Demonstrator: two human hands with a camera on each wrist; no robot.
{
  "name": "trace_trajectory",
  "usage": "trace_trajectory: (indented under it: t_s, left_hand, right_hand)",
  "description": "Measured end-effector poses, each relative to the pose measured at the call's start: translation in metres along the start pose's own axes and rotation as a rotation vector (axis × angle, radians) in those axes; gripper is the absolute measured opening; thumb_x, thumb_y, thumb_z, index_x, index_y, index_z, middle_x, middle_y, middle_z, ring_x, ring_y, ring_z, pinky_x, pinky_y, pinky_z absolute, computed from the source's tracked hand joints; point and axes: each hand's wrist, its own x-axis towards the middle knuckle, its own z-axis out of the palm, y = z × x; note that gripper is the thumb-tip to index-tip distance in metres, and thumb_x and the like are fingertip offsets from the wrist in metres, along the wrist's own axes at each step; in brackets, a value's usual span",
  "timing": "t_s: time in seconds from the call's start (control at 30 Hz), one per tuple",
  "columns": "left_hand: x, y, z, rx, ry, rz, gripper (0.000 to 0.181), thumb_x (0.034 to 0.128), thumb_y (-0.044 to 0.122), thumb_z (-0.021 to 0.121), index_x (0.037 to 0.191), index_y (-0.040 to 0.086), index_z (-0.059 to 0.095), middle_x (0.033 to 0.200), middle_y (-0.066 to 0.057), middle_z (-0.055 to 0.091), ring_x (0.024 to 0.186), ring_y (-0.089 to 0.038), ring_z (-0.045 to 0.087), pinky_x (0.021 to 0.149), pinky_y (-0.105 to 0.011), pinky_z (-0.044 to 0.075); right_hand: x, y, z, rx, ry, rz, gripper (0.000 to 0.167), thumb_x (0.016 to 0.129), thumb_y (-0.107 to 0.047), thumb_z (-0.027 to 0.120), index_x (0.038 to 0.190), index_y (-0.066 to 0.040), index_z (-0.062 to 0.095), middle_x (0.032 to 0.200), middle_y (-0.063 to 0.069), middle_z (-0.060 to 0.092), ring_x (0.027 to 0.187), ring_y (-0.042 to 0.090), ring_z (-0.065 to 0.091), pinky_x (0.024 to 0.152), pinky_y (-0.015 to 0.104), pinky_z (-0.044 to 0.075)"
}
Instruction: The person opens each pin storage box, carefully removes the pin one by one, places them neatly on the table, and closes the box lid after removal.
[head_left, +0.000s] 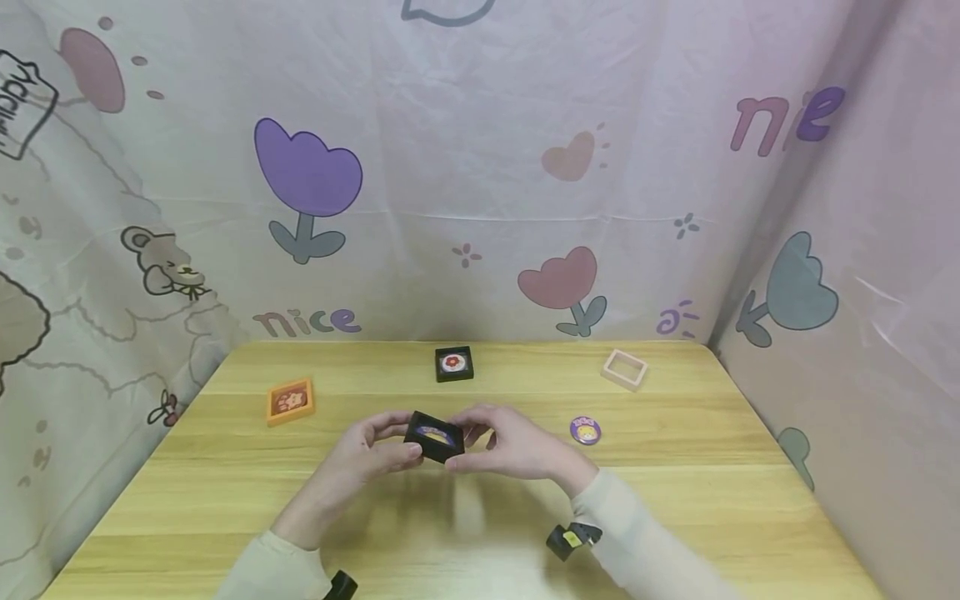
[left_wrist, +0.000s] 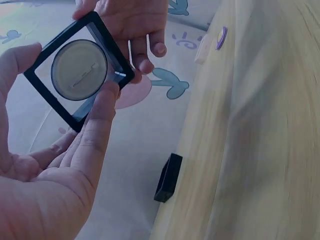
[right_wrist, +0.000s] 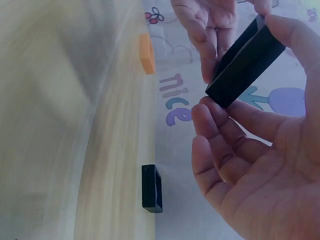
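Black display frame (head_left: pixel 432 450), round badge (head_left: pixel 437 435) inside, was lifted off the desk (head_left: pixel 225 487): left grip (head_left: pixel 366 452) and right grip (head_left: pixel 513 442) pinched its edges, presumably leaving the badge uncovered. Loose purple badge (head_left: pixel 586 431) lay to its right, flower-badge frame (head_left: pixel 454 364) beyond it.

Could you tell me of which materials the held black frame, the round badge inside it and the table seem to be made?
Held black frame: probably rigid, matte plastic, with straight-edged walls.
Badge: perhaps metal, judging by its dull greyish back with a pin-like line.
Table: wood or wood-look laminate, smooth, with pale grain and a soft sheen.
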Motion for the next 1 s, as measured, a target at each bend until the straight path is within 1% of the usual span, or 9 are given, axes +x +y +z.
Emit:
trace_trajectory:
  t_s: [0.07, 0.13, 0.23, 0.3, 0.43, 0.57, 0.73, 0.9, 1.0]
  left_hand:
    - [0.0, 0.002, 0.003, 0.006, 0.011, 0.002, 0.067, 0.0967, 0.016, 0.076, 0.151, -0.01, 0.047, 0.139, -0.021, 0.064, 0.108, -0.021, 0.077, 0.1, -0.032, 0.061]
    - [0.001, 0.003, 0.006, 0.009, 0.023, 0.0, 0.067, 0.0956, 0.015, 0.078, 0.15, -0.009, 0.048, 0.137, -0.02, 0.064, 0.107, -0.017, 0.077, 0.1, -0.032, 0.06]
    - [0.002, 0.002, 0.01, 0.019, 0.021, 0.005, 0.068, 0.0947, 0.015, 0.08, 0.149, -0.009, 0.048, 0.139, -0.025, 0.063, 0.108, -0.016, 0.077, 0.099, -0.03, 0.06]
    - [0.004, 0.002, 0.013, 0.021, 0.016, 0.009, 0.068, 0.0942, 0.015, 0.081, 0.149, -0.009, 0.048, 0.14, -0.027, 0.062, 0.109, -0.016, 0.076, 0.099, -0.029, 0.061]
    - [0.006, 0.002, 0.017, 0.032, 0.016, 0.018, 0.07, 0.0923, 0.015, 0.083, 0.149, -0.009, 0.049, 0.141, -0.03, 0.061, 0.109, -0.017, 0.076, 0.097, -0.028, 0.061]
    - [0.007, 0.003, 0.022, 0.054, 0.021, 0.028, 0.068, 0.0904, 0.014, 0.084, 0.146, -0.01, 0.052, 0.138, -0.029, 0.063, 0.106, -0.017, 0.076, 0.096, -0.028, 0.062]
    - [0.008, 0.003, 0.027, 0.061, 0.018, 0.036, 0.065, 0.0903, 0.013, 0.083, 0.143, -0.01, 0.054, 0.133, -0.025, 0.067, 0.105, -0.016, 0.076, 0.094, -0.028, 0.063]
    - [0.008, 0.004, 0.029, 0.058, 0.01, 0.043, 0.065, 0.0906, 0.014, 0.083, 0.143, -0.011, 0.053, 0.131, -0.025, 0.068, 0.105, -0.017, 0.076, 0.094, -0.027, 0.063]
    - [0.008, 0.004, 0.029, 0.057, 0.002, 0.052, 0.065, 0.0909, 0.014, 0.083, 0.143, -0.011, 0.053, 0.13, -0.023, 0.07, 0.105, -0.016, 0.076, 0.093, -0.027, 0.063]
  right_hand:
    - [-0.003, 0.0, 0.0, -0.008, 0.017, 0.012, 0.062, 0.091, -0.046, 0.082, 0.143, -0.016, 0.068, 0.119, -0.007, 0.071, 0.113, 0.016, 0.066, 0.091, 0.037, 0.06]
    - [-0.005, 0.0, 0.001, -0.015, 0.032, 0.02, 0.063, 0.091, -0.047, 0.082, 0.145, -0.018, 0.067, 0.123, -0.006, 0.071, 0.115, 0.013, 0.065, 0.095, 0.045, 0.06]
    - [-0.007, -0.001, 0.002, -0.036, 0.053, 0.019, 0.065, 0.091, -0.05, 0.081, 0.146, -0.019, 0.066, 0.127, -0.006, 0.071, 0.117, 0.01, 0.064, 0.098, 0.048, 0.059]
    - [-0.008, -0.002, 0.001, -0.048, 0.064, 0.006, 0.066, 0.091, -0.05, 0.081, 0.146, -0.017, 0.066, 0.128, -0.006, 0.072, 0.117, 0.01, 0.064, 0.099, 0.049, 0.058]
    - [-0.01, -0.003, 0.0, -0.076, 0.083, -0.034, 0.066, 0.091, -0.048, 0.081, 0.145, -0.013, 0.067, 0.126, -0.003, 0.073, 0.116, 0.011, 0.065, 0.099, 0.048, 0.059]
    - [-0.012, -0.005, -0.002, -0.073, 0.077, -0.05, 0.066, 0.09, -0.045, 0.082, 0.143, -0.01, 0.067, 0.124, 0.0, 0.074, 0.115, 0.012, 0.067, 0.101, 0.044, 0.06]
    - [-0.013, -0.008, -0.006, -0.09, 0.053, -0.044, 0.066, 0.089, -0.045, 0.081, 0.143, -0.011, 0.067, 0.125, -0.001, 0.075, 0.112, 0.008, 0.07, 0.107, 0.04, 0.058]
    - [-0.015, -0.01, -0.009, -0.12, 0.061, -0.055, 0.065, 0.089, -0.047, 0.08, 0.142, -0.012, 0.069, 0.126, -0.001, 0.076, 0.112, 0.007, 0.07, 0.106, 0.035, 0.057]
    - [-0.017, -0.011, -0.009, -0.128, 0.073, -0.065, 0.065, 0.089, -0.047, 0.081, 0.141, -0.011, 0.069, 0.126, -0.001, 0.077, 0.113, 0.007, 0.07, 0.106, 0.036, 0.058]
